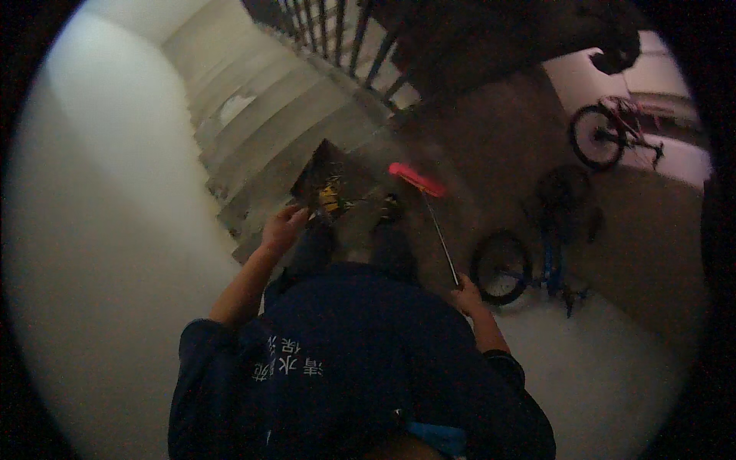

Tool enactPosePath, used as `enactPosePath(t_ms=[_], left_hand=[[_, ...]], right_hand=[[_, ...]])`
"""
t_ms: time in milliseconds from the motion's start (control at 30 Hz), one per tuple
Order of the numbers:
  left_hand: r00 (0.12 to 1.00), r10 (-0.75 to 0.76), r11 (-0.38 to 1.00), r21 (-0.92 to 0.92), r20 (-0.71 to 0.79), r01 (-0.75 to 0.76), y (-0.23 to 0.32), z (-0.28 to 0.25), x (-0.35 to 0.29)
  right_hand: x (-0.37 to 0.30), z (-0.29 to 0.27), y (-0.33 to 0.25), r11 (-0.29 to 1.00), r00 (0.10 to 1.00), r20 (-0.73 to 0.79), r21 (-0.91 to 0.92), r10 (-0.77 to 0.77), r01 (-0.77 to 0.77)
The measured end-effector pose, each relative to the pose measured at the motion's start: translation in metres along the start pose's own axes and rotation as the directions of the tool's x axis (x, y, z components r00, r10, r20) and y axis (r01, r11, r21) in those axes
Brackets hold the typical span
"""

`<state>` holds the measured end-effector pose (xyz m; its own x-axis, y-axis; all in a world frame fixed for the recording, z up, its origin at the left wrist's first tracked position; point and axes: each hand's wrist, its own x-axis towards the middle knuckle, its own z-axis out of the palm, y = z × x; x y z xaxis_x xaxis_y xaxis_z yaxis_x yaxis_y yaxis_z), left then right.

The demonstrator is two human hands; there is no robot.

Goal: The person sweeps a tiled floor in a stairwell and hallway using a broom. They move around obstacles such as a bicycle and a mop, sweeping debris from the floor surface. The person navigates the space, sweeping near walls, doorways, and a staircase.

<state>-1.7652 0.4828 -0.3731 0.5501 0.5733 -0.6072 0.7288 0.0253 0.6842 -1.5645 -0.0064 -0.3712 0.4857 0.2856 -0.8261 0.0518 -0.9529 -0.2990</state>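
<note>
My right hand (464, 297) is wrapped round the thin metal handle of a broom (440, 231). The broom's pink head rests low over the dark floor, ahead and to the right of my feet. On the left, my left hand (287, 224) is closed with its fingers curled, at the near side of a dark, boxy dustpan (316, 170). The dustpan's handle is too dim to make out fully. Yellow-marked shoes (331, 195) show beside the dustpan, below my dark trousers.
Concrete stairs (261, 100) rise at the far left along a white wall (115, 192). A dark metal railing (345, 38) borders them. On the right stand a blue bicycle (552, 264) and, farther off, a reddish bicycle (602, 138). A pale wall (567, 360) lies at the near right.
</note>
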Motion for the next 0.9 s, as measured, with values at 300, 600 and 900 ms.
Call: enactPosePath(t_ms=[300,600,900], left_hand=[[0.993,0.115,0.878,0.465,0.025,-0.113,0.011,0.069,0.039],[0.972,0.173,0.766,0.599,0.158,-0.233,0.076,0.162,0.035],[0.855,0.139,0.661,0.595,0.5,-0.456,-0.049,0.125,0.162]], right_hand=[[0.002,-0.039,0.143,0.821,0.926,-0.242,0.561,0.289,-0.109],[0.134,-0.095,0.323,0.948,0.841,-0.458,0.259,0.29,-0.186],[-0.032,0.208,0.141,0.761,0.846,-0.207,0.575,0.491,-0.301]])
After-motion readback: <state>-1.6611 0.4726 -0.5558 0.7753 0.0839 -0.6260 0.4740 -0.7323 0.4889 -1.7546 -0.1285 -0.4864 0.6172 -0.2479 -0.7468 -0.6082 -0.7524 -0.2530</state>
